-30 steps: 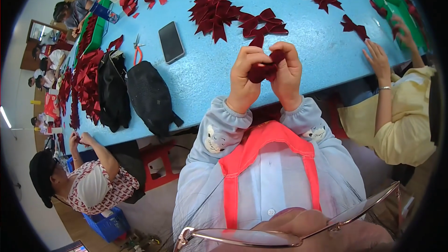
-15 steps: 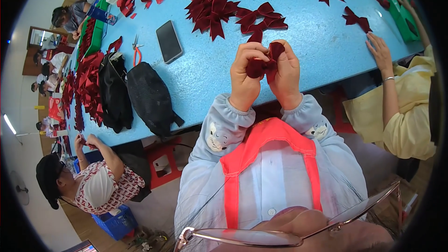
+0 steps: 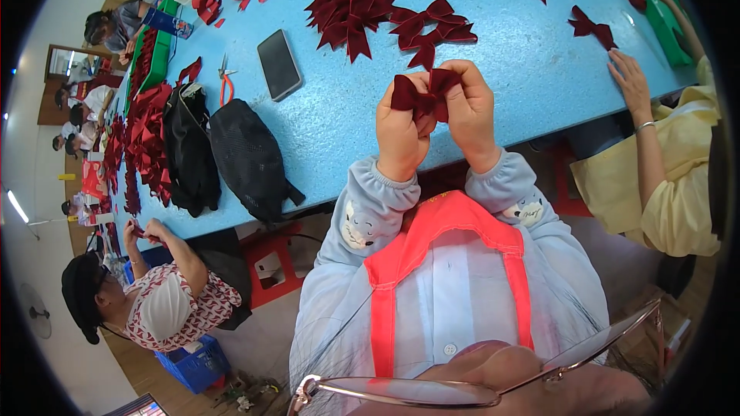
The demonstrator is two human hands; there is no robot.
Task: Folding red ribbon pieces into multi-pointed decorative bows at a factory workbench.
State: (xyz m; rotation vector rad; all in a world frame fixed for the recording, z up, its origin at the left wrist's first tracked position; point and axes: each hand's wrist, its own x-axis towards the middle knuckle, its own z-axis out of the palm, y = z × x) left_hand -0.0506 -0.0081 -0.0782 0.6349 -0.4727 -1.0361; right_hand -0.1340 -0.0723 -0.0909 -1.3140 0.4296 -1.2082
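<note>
Both my hands are raised over the near edge of the light blue table and pinch one dark red ribbon bow between them. My left hand grips the bow's left loop and middle. My right hand holds its right loop from above. Beyond my hands a pile of finished dark red bows lies on the table.
A black phone lies left of the pile, with red-handled scissors and two black bags further left. More bows line the far left edge. A person in yellow works at my right, another in a patterned top at lower left.
The bow has been spread wider between my fingers and its loops show more clearly. My hands stay in the same place above the table edge.
</note>
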